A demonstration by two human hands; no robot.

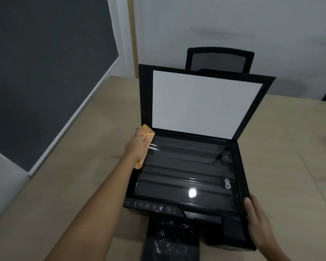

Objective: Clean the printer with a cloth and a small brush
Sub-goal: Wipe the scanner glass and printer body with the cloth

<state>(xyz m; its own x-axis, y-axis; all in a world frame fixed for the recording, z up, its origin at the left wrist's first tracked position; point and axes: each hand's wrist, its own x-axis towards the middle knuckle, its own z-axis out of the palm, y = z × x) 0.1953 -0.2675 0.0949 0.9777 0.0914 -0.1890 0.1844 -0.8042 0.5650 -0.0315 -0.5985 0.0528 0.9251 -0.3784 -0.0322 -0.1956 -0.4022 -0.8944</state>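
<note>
A black printer [184, 208] stands on a wooden table with its scanner lid [201, 102] raised, the lid's white underside facing me. The glass scanner bed [184, 172] lies bare and reflects a ceiling light. My left hand [138, 146] grips a crumpled orange cloth [147, 130] and holds it at the far left corner of the glass. My right hand [256, 219] rests with straight fingers against the printer's right front edge. No brush is in view.
The light wooden table [87, 166] spreads around the printer. A black mesh office chair [219, 59] stands behind the lid, against a white wall. The printer's black output tray [170, 240], smeared with pale dust marks, juts toward me at the front.
</note>
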